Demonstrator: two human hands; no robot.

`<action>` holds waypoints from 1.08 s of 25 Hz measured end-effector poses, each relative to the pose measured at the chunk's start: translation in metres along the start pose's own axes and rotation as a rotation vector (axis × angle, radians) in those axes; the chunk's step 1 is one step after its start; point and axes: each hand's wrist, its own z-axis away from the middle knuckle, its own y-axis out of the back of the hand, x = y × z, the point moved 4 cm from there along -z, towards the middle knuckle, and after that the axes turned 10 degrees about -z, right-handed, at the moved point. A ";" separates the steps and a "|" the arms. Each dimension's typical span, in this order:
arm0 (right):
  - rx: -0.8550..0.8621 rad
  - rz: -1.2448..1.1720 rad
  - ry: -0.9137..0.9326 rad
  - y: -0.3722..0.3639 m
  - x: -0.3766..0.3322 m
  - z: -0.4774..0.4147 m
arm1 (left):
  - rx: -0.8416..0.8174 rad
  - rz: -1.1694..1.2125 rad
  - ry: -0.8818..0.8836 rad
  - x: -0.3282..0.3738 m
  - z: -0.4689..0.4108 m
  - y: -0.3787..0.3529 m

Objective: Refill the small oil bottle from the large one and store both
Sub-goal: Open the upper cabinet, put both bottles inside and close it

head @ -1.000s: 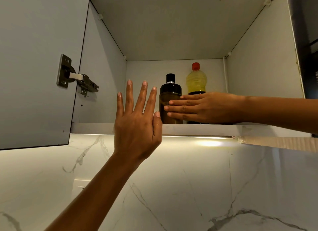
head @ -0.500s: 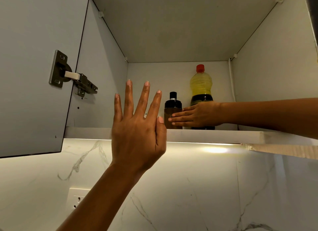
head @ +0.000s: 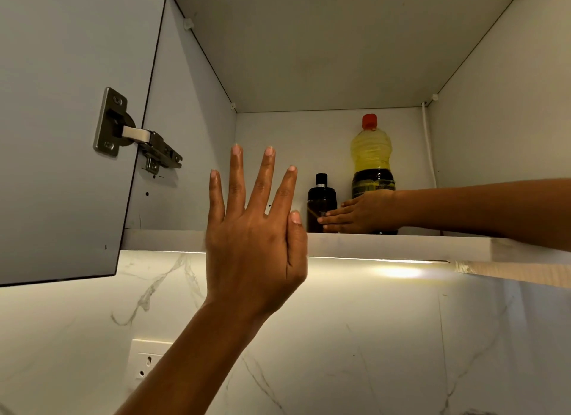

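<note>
Over the last second both bottles had slid deeper into the cupboard: the small oil bottle (head: 320, 204) and the large oil bottle (head: 373, 170) now stood upright, side by side, near the back wall, where a moment earlier they had been up at the front lip of the shelf (head: 401, 244). My right hand (head: 358, 215) had gone in with them and lay low in front of the large bottle's base, its fingers (head: 332, 218) stretched flat and together, their tips reaching across to the foot of the small bottle; they looked to be pushing more than gripping, and I could not tell whether they actually touched the dark glass. My left hand (head: 253, 229) was raised in front of the shelf edge, empty, its fingers (head: 236, 173) spread wide apart, thumb tucked alongside. The cupboard door (head: 68, 136) hung open on its hinge (head: 136, 133) to my left. I judged the refilling done and the storing all but finished; what remained, as I read it, was drawing my right arm out without knocking either bottle, then swinging the door shut.
</note>
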 end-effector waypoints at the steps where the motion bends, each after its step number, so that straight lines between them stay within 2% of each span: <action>1: -0.002 0.003 0.000 0.001 0.000 0.000 | -0.001 0.001 0.000 0.000 0.000 0.000; 7: 0.037 -0.031 -0.061 0.034 0.000 0.032 | -0.068 0.015 0.015 0.000 -0.001 0.003; 10: 0.160 -0.076 -0.151 0.058 0.000 0.068 | -0.149 0.006 0.017 0.001 0.000 0.005; 15: 0.385 -0.293 -0.290 0.096 -0.024 0.137 | -0.316 -0.003 0.030 0.001 0.001 0.019; 20: 0.812 -0.460 -0.335 0.142 -0.077 0.207 | -0.352 0.014 -0.008 0.008 0.036 0.092; 27: 1.048 -0.696 -0.462 0.227 -0.151 0.270 | -0.332 -0.040 -0.073 -0.010 0.045 0.224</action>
